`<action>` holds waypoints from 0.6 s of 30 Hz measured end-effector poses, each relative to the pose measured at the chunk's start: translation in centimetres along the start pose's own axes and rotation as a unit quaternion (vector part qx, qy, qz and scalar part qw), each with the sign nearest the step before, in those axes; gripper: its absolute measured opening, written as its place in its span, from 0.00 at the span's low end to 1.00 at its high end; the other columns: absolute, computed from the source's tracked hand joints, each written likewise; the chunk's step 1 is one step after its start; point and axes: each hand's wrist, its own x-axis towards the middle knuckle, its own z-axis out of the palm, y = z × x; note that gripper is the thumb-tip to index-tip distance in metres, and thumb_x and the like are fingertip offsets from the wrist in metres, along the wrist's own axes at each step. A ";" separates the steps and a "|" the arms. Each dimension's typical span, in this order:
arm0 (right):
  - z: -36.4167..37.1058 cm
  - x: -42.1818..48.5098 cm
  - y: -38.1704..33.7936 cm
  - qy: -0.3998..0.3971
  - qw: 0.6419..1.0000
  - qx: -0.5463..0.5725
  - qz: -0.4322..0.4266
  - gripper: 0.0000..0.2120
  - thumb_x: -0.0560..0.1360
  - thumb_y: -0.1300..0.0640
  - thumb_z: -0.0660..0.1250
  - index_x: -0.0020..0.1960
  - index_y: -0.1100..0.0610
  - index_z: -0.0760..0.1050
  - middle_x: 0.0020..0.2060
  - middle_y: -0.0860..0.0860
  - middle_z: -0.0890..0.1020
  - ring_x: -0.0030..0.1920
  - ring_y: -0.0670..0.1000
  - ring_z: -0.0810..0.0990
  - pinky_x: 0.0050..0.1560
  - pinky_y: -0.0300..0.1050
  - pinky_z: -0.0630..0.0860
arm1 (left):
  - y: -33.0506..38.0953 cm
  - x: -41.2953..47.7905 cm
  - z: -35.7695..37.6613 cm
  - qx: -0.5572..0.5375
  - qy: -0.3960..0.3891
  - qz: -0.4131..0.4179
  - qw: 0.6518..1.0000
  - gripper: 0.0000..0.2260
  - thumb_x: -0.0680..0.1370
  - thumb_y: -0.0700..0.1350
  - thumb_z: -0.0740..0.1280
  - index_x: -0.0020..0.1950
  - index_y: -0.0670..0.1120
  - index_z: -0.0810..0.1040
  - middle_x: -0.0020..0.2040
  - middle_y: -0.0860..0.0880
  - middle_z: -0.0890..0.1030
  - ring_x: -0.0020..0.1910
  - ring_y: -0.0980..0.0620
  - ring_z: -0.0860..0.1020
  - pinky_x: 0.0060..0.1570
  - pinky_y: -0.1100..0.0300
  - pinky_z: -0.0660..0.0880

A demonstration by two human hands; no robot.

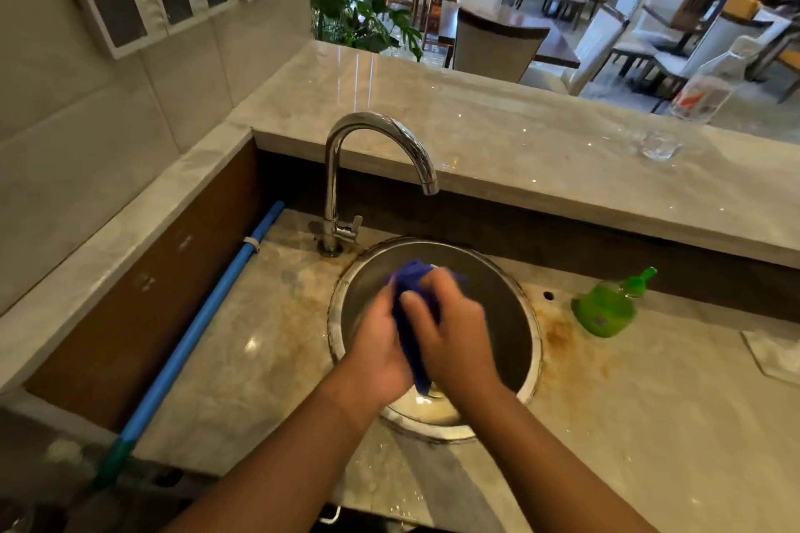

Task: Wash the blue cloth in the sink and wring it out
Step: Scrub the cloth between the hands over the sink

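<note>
Leftmost, a blue pole [203,325] laid slantwise along the back of the stained marble counter [242,342], green at its near end. Next, a chrome tap [381,130], upright just behind the round steel sink [511,294], spout arched over the bowl. Over that bowl, the left hand [376,342], fingers curled round the blue cloth [411,277] and gripping its left side. Blue cloth bunched between both hands, one end poking up past the fingers, the other hanging down into the sink. Against its right side, the right hand [454,338], fingers curled over the fabric, blurred. Further right, a green pump bottle [606,307] on the counter near the sink's rim. Above, on the raised ledge [476,134], a clear glass [658,145] and, behind it, a clear plastic bottle [710,87]. Far right, a pale folded sheet [775,353], cloth or paper, cut off by the edge.
</note>
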 end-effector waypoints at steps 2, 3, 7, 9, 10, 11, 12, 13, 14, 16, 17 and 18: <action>1.3 -0.3 0.3 0.014 0.996 -0.081 -0.031 0.14 0.78 0.42 0.55 0.49 0.51 0.72 0.38 0.47 0.80 0.36 0.47 0.79 0.38 0.47 0.79 | -0.6 0.1 -0.1 -0.007 -0.002 0.002 1.000 0.21 0.82 0.55 0.59 0.66 0.43 0.80 0.65 0.41 0.81 0.63 0.45 0.80 0.63 0.51 0.75; 1.5 0.0 0.9 0.029 0.995 -0.089 -0.037 0.14 0.79 0.43 0.55 0.49 0.52 0.71 0.38 0.46 0.80 0.35 0.47 0.79 0.37 0.47 0.79 | -0.8 0.1 -0.3 -0.018 -0.008 0.003 1.000 0.21 0.83 0.55 0.58 0.66 0.43 0.80 0.65 0.41 0.81 0.62 0.45 0.81 0.62 0.51 0.75; 1.1 1.8 3.2 0.031 0.998 -0.056 0.025 0.06 0.82 0.51 0.61 0.49 0.53 0.70 0.38 0.44 0.78 0.36 0.45 0.78 0.37 0.45 0.78 | -0.8 -0.3 -1.6 -0.040 -0.022 -0.011 0.999 0.23 0.84 0.56 0.54 0.71 0.43 0.74 0.65 0.38 0.80 0.66 0.40 0.78 0.67 0.44 0.70; 0.5 2.4 4.2 0.039 0.995 -0.027 0.083 0.04 0.82 0.52 0.62 0.50 0.52 0.71 0.38 0.43 0.79 0.38 0.43 0.79 0.38 0.44 0.78 | -0.7 -0.6 -1.9 -0.027 -0.019 -0.020 0.999 0.23 0.84 0.57 0.54 0.69 0.43 0.75 0.64 0.39 0.81 0.66 0.40 0.77 0.69 0.43 0.69; 0.1 2.4 4.4 0.047 0.994 -0.028 0.092 0.03 0.82 0.53 0.62 0.50 0.51 0.71 0.38 0.43 0.78 0.38 0.42 0.79 0.38 0.42 0.77 | -0.6 -0.7 -1.9 -0.025 -0.018 -0.020 0.999 0.23 0.84 0.56 0.54 0.67 0.42 0.76 0.62 0.39 0.82 0.65 0.40 0.78 0.68 0.43 0.69; -0.2 2.1 4.2 0.050 0.995 -0.031 0.080 0.03 0.82 0.53 0.62 0.50 0.50 0.71 0.38 0.43 0.78 0.37 0.42 0.79 0.37 0.40 0.76 | -0.6 -0.7 -1.9 -0.025 -0.016 -0.017 0.999 0.22 0.84 0.56 0.54 0.65 0.42 0.77 0.61 0.39 0.83 0.63 0.40 0.79 0.67 0.43 0.70; -0.3 1.6 3.6 0.045 0.997 -0.026 0.048 0.04 0.82 0.52 0.62 0.49 0.51 0.71 0.38 0.43 0.78 0.36 0.42 0.79 0.36 0.39 0.75 | -0.5 -0.7 -1.9 -0.027 -0.015 -0.013 0.999 0.22 0.84 0.56 0.55 0.65 0.42 0.78 0.61 0.39 0.83 0.62 0.40 0.79 0.66 0.44 0.71; -0.2 0.8 2.7 0.033 0.999 -0.022 0.003 0.05 0.82 0.52 0.61 0.49 0.52 0.71 0.38 0.44 0.79 0.35 0.43 0.78 0.35 0.38 0.75 | -0.3 -0.6 -1.6 -0.027 -0.016 -0.009 0.999 0.23 0.83 0.56 0.55 0.67 0.43 0.78 0.62 0.39 0.83 0.62 0.41 0.79 0.66 0.45 0.71; 0.2 0.0 1.7 0.018 0.999 -0.027 -0.044 0.07 0.81 0.51 0.61 0.48 0.53 0.72 0.38 0.46 0.80 0.35 0.44 0.78 0.35 0.37 0.74 | -0.3 -0.3 -1.4 -0.025 -0.013 -0.006 1.000 0.22 0.83 0.56 0.57 0.67 0.43 0.79 0.63 0.40 0.82 0.63 0.42 0.79 0.67 0.46 0.71; 1.2 -1.2 0.7 0.005 0.993 -0.071 -0.095 0.10 0.80 0.49 0.59 0.48 0.55 0.73 0.38 0.48 0.80 0.34 0.46 0.78 0.34 0.37 0.72 | -0.5 0.0 -0.7 -0.008 -0.005 -0.007 1.000 0.19 0.80 0.55 0.61 0.61 0.45 0.84 0.66 0.42 0.80 0.67 0.44 0.78 0.71 0.49 0.69; 1.4 -1.0 0.7 0.015 0.992 -0.087 -0.089 0.12 0.80 0.47 0.57 0.48 0.55 0.73 0.37 0.48 0.81 0.33 0.47 0.78 0.33 0.40 0.73 | -0.8 0.1 -0.5 -0.006 -0.004 -0.007 1.000 0.19 0.80 0.54 0.61 0.61 0.45 0.85 0.67 0.42 0.80 0.68 0.44 0.76 0.72 0.49 0.69; 1.4 -0.5 1.2 0.030 0.992 -0.093 -0.076 0.14 0.80 0.46 0.56 0.49 0.54 0.73 0.37 0.48 0.80 0.33 0.47 0.78 0.33 0.42 0.75 | -1.1 0.1 -0.4 -0.017 -0.009 -0.009 1.000 0.20 0.81 0.54 0.60 0.64 0.45 0.83 0.67 0.41 0.79 0.68 0.44 0.76 0.71 0.49 0.69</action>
